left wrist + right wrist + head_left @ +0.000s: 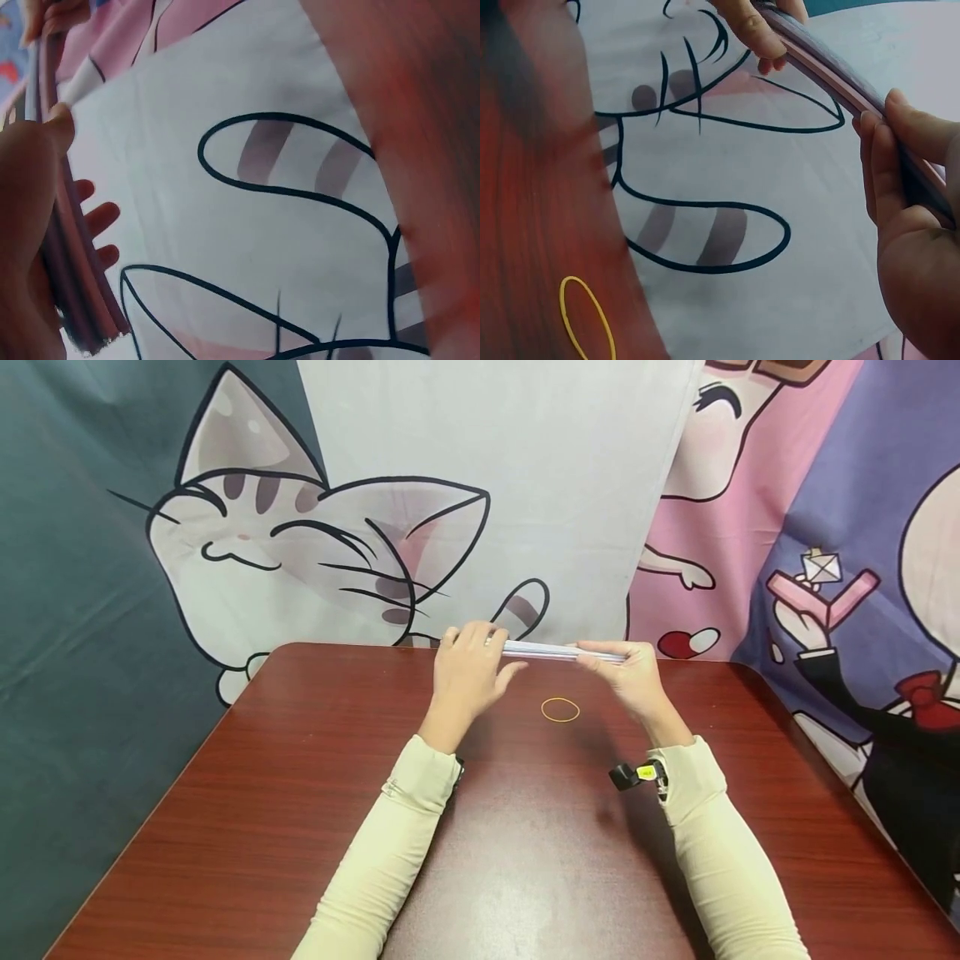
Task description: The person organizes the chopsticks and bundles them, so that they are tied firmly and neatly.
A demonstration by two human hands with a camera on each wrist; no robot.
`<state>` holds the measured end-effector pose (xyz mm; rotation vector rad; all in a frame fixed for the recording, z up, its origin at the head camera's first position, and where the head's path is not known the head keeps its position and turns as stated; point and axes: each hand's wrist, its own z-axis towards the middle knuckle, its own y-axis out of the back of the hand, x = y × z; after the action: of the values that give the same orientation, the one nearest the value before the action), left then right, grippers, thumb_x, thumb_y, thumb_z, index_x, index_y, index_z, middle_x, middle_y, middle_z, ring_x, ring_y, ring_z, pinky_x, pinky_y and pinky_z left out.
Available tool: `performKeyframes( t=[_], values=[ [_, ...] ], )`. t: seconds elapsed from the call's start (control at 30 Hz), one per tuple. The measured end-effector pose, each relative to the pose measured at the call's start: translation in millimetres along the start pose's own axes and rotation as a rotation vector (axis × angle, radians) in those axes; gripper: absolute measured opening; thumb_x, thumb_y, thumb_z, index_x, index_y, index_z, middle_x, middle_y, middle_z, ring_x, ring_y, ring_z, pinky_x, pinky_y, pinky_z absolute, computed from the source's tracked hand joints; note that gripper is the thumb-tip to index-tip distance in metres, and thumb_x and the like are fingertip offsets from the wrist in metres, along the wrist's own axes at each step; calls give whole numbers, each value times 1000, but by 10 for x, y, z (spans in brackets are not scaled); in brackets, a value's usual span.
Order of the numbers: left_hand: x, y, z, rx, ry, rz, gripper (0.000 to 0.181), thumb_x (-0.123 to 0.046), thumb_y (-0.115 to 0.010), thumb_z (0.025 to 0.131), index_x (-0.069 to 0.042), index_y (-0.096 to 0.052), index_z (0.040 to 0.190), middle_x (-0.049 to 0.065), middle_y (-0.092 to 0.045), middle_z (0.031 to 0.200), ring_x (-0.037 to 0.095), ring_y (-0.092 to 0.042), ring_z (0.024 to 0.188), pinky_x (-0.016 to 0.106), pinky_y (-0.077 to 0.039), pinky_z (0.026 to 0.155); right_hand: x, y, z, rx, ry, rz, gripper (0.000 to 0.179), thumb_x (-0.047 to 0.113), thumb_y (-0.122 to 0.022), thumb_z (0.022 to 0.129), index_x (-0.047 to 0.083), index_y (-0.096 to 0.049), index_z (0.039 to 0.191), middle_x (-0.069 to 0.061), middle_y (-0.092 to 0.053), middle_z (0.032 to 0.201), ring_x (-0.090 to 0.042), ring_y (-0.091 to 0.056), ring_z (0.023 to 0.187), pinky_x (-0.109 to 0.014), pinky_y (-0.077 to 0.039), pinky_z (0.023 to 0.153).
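Observation:
A slim bundle of long, thin, pale sticks (540, 650) is held level above the far part of the table; their exact kind cannot be told. My left hand (468, 668) grips its left part. In the left wrist view, the thumb lies on one side of the bundle (79, 262) and fingertips show on the other. Toward the right end, my right hand (633, 678) pinches it between thumb and fingers. The right wrist view shows pinkish and greyish lengths side by side in the bundle (832, 82). A yellow rubber band (560, 721) lies on the tabletop below the hands.
The reddish-brown wooden table (262, 793) stretches under both forearms. Right behind its far edge hangs a cloth backdrop (570, 485) with cartoon animals. A small black camera (624, 776) is strapped to the right wrist.

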<state>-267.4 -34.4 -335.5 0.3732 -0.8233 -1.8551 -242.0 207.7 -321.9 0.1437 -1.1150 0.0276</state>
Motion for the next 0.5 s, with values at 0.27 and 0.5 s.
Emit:
performKeyframes(
  t=[0.27,0.5],
  values=[
    [-11,-33,-10,-69,-37,45,24,-37,-62,82,-14,-57,87,1,-57,80,21,-54,80,38,-39,73,34,-1,3,25,56,-41,27,-5,-70,76,-11,-66,102,-12,-70,93,-20,-68,81,-28,-53,70],
    [7,-106,-45,-70,-33,-30,48,-60,-49,84,-13,-55,94,1,-52,80,20,-50,78,40,-35,76,10,-2,-5,27,65,-24,27,-9,-69,75,-13,-64,102,-13,-69,94,-16,-68,82,-25,-52,71]
  ],
)
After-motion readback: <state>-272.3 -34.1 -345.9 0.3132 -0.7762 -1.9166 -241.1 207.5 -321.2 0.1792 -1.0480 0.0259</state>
